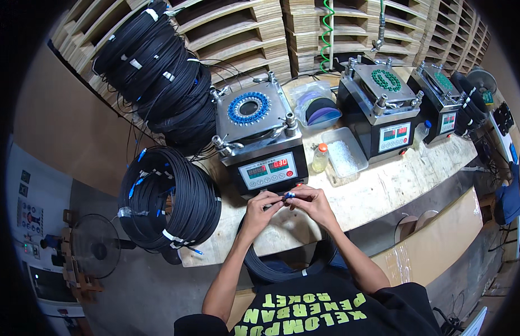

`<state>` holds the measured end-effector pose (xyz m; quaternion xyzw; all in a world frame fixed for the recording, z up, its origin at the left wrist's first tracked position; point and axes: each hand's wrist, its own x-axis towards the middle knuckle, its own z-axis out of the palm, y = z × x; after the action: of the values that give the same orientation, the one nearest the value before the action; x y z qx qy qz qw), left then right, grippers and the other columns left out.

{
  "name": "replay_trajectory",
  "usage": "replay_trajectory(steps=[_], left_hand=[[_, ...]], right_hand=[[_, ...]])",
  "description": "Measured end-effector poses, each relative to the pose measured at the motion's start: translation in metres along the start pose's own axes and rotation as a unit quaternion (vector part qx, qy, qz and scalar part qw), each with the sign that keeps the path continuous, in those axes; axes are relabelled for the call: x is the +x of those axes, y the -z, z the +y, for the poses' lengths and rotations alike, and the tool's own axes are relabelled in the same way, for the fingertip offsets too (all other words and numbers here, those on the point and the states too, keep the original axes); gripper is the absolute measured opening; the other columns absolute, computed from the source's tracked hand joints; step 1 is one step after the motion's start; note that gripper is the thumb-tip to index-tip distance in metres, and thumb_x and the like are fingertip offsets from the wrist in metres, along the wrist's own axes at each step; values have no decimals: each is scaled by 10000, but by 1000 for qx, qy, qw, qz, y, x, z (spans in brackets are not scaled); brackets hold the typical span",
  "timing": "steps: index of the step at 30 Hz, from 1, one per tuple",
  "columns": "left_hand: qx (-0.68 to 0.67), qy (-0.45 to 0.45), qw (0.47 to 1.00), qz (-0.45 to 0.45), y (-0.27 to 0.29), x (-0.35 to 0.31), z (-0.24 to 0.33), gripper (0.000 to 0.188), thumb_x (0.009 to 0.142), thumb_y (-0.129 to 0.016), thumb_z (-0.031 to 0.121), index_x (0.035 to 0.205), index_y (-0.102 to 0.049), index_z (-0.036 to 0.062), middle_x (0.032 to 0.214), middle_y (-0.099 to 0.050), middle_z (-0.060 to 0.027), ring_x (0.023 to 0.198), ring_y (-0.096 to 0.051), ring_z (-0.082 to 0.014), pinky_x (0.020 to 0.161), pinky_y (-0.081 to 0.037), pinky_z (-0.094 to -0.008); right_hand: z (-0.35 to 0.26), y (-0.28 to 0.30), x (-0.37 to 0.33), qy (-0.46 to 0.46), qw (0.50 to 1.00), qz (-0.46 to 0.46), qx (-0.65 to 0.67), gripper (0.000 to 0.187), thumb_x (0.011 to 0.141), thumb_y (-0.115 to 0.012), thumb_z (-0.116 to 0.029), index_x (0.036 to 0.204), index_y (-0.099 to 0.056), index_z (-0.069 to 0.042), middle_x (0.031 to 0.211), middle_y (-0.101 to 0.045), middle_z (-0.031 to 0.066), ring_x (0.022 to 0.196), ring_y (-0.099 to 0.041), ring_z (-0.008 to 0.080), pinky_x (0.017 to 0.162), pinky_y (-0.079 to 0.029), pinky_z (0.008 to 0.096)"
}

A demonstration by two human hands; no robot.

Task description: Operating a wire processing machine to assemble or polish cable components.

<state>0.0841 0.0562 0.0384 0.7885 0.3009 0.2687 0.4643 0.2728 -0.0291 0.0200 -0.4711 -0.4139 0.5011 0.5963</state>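
My left hand (261,209) and my right hand (312,205) meet in front of the nearest machine, fingertips almost touching. A small blue cable connector (289,196) shows between them, pinched by the right fingers. The left fingers are closed against it in a pinch; what lies inside them is mostly hidden. Below my hands, a coil of black cable (271,273) rests at my lap by the table edge. Just beyond the hands stands the machine (267,173) with a lit red display; its steel top plate holds a ring of blue connectors (249,108).
Large black cable coils (187,196) stand at the left, with a tall stack (153,84) behind. An orange-capped bottle (320,158), a clear tray of small parts (345,152) and two more machines (383,106) line the wooden table (377,187). A fan (96,246) stands lower left.
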Motion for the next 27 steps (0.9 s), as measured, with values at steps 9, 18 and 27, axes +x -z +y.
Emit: replay_trajectory(steps=[9,18,27], left_hand=[[-69,83,992,-68,-14,14,9,381,964,-692,222,1252,-662,-26,1102,-733,-86,1013,-646,-129,908,-490,-275],[-127,60,982,-124,-2,23,-11,239,966,-677,174,1038,-735,-47,880,-698,-59,831,-627,-116,760,-480,-263],[29,-30,992,-121,3,24,15,262,950,-661,143,1133,-698,-40,862,-681,-135,806,-630,-216,735,-480,-313]], right_hand=[[13,5,-1,50,995,81,3,191,884,-747,-48,1064,-757,15,993,-609,13,742,-536,74,670,-425,215],[-8,12,-7,-94,990,5,105,236,896,-742,-66,1112,-728,27,897,-698,48,781,-616,81,704,-490,219],[-32,10,-4,-57,998,27,22,210,867,-774,-59,1059,-746,24,834,-717,40,691,-617,69,637,-487,204]])
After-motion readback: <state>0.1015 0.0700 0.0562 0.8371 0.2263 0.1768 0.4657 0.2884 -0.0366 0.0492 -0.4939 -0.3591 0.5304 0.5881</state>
